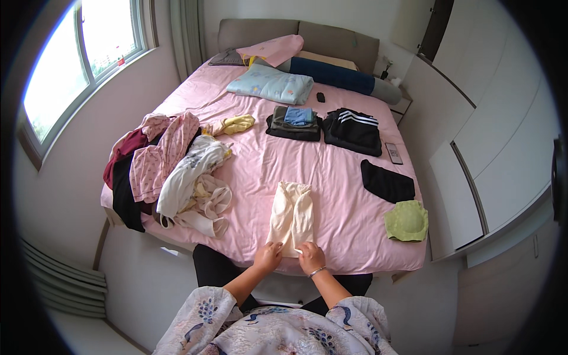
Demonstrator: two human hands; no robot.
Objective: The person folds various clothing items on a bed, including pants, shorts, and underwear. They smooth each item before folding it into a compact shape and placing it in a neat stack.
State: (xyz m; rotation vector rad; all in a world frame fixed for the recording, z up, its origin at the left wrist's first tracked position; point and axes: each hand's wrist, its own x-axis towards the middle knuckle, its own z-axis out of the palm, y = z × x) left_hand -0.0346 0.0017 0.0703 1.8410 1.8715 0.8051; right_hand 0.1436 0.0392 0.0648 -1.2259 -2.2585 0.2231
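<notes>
A cream garment (291, 214), folded lengthwise into a narrow strip, lies on the pink bedsheet (331, 195) near the foot of the bed. My left hand (267, 257) and my right hand (312, 256) both grip its near end, fingers curled on the fabric. A bracelet sits on my right wrist.
An unfolded clothes heap (171, 168) covers the bed's left side. Folded stacks lie further up: a dark one with a blue item (294, 123), black striped wear (353, 130), a black piece (387, 182), a green piece (406, 220). Pillows (272, 84) and a remote (393, 153) lie beyond. White wardrobes (503, 148) stand right.
</notes>
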